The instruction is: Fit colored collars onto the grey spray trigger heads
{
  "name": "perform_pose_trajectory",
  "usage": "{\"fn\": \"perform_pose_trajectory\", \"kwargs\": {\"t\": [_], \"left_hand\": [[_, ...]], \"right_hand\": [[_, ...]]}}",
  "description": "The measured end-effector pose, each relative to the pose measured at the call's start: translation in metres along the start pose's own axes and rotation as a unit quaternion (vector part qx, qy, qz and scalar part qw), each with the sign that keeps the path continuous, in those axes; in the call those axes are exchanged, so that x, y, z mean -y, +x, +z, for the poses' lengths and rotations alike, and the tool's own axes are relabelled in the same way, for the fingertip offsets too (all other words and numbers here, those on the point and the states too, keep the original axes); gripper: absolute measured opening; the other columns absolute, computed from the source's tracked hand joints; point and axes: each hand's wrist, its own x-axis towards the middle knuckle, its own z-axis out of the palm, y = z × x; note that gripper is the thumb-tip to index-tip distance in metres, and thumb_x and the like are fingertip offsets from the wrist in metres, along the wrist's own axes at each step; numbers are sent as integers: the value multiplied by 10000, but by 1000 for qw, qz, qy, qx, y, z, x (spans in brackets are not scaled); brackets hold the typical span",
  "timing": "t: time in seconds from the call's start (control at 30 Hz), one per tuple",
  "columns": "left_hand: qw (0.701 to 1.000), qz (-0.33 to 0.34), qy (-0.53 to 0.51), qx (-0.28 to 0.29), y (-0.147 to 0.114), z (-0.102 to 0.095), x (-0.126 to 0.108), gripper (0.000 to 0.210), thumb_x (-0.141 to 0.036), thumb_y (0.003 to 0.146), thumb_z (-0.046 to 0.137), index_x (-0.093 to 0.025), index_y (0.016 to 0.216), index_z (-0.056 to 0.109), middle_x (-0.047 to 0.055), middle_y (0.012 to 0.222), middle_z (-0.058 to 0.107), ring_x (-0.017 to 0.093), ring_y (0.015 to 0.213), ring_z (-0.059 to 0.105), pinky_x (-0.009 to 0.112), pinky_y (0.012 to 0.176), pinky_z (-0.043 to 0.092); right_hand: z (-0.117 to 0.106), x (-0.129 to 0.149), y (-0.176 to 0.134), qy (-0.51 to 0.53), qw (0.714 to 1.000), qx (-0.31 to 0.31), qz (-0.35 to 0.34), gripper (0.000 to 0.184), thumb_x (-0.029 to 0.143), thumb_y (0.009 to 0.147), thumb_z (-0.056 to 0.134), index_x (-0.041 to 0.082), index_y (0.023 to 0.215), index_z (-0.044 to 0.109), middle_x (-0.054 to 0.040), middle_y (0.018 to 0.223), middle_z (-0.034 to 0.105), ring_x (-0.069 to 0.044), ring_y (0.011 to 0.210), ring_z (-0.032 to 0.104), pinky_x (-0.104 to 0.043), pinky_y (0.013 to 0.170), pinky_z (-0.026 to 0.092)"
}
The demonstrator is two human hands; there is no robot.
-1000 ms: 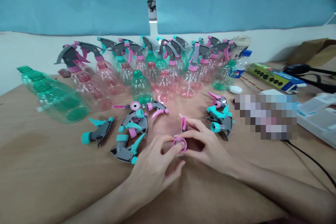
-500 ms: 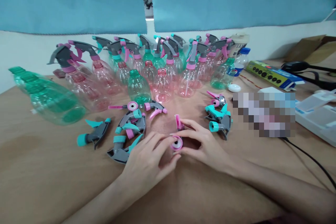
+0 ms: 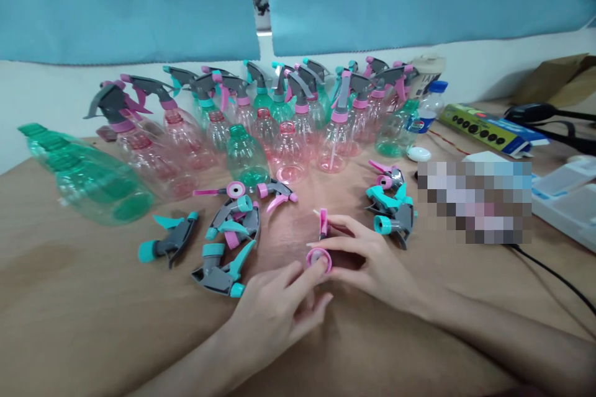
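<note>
My right hand (image 3: 372, 260) grips a pink-and-grey trigger spray head (image 3: 323, 223), its pink collar turned up towards me. Into that collar presses the index fingertip of my left hand (image 3: 279, 304); the thumb stands apart below and the other fingers are partly hidden. Much of the sprayer's grey body is hidden behind my right fingers. Left of my hands lie several loose spray heads, among them a teal-and-grey one (image 3: 218, 270) close to my left knuckles. More teal spray heads (image 3: 395, 223) lie beyond my right hand.
Several pink and green bottles stand across the back, many with spray heads fitted. Green bottles (image 3: 93, 180) lie on their sides at the left. A soda bottle (image 3: 431, 108), a white oval object (image 3: 419, 154), a yellow-blue box (image 3: 488, 130) and a black cable (image 3: 554, 279) occupy the right.
My left index finger has moved from the collar's rim into its opening, and my left thumb has come away from it. My right hand keeps hold of the spray head. The view has shifted slightly.
</note>
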Motion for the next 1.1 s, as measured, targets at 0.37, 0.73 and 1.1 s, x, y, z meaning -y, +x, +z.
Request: {"fn": "perform_pose_trajectory", "kwargs": {"t": [0.37, 0.73, 1.1], "left_hand": [[1000, -1, 7, -3, 2, -4, 3, 308, -302, 866, 551, -204, 1158, 535, -34, 655, 579, 111, 481, 548, 214, 469, 425], [1000, -3, -18, 6, 2, -3, 5, 273, -290, 879, 534, -208, 1140, 539, -40, 631, 573, 106, 481, 542, 196, 468, 403], [999, -27, -34, 7, 4, -7, 3, 231, -295, 870, 545, -192, 1075, 564, -49, 585, 531, 98, 449, 496, 195, 453, 382]], "right_hand": [[0, 0, 0, -6, 1000, -6, -9, 282, 312, 803, 676, 278, 1083, 679, -75, 1222, 568, -244, 1149, 543, -429, 938, 494], [0, 3, 0, -5, 1000, -5, -20, 272, 311, 809, 668, 263, 1077, 679, -79, 1211, 560, -238, 1149, 534, -418, 952, 488], [1, 3, 1, -7, 1000, -2, -25, 284, 307, 809, 671, 256, 1087, 668, -80, 1219, 547, -230, 1161, 513, -403, 957, 475]]}}
